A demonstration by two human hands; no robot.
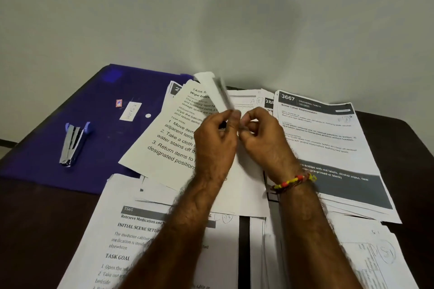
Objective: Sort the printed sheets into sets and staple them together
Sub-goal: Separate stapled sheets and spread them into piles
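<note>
Printed sheets point(324, 138) spread in loose overlapping piles over the dark table point(42, 213); headers read 3667, 3565. One sheet point(217, 94), motion-blurred, stands tilted up above the piles at mid-table. Stapler point(74, 142), blue and metal, lies at the table's left side, apart from the sheets.

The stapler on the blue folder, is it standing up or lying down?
Lying down. The stapler rests flat on the blue folder, away from both hands.
</note>
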